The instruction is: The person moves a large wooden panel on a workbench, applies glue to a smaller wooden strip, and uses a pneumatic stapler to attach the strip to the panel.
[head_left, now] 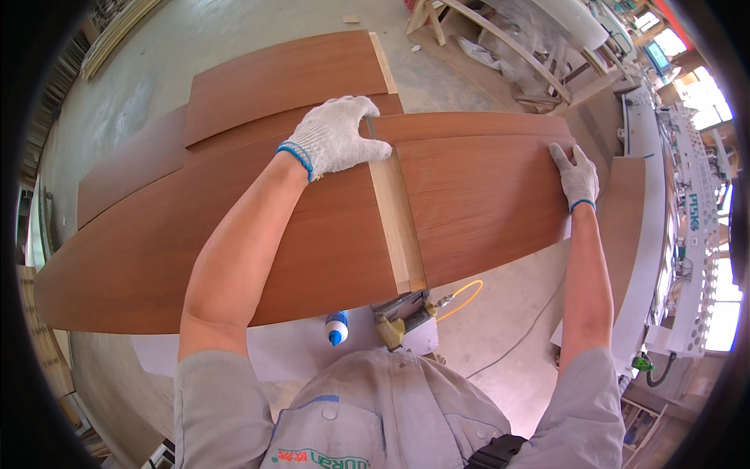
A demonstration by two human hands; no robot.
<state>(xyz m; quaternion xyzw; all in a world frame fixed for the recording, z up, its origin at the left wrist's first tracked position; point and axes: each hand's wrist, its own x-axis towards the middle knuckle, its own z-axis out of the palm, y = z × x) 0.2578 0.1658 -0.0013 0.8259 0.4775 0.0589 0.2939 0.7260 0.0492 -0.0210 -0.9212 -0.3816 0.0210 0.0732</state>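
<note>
My left hand [336,139], in a white knit glove with a blue cuff, is curled at the left end of a reddish-brown wood panel [492,187], thumb and fingers apart around its edge. My right hand [579,175], gloved the same way, grips the panel's far right end, thumb on top and the other fingers partly hidden. This panel extends to the right, beside a larger brown panel [312,242]. A pale bare-wood strip [397,227] runs along the larger panel's right end.
More brown panels [289,82] lie stacked behind. Near me are a nail gun [398,316] with a yellow hose [473,293] and a white-and-blue glue bottle [336,328]. A long machine [695,227] stands at the right; a wooden rack [508,47] is at the back.
</note>
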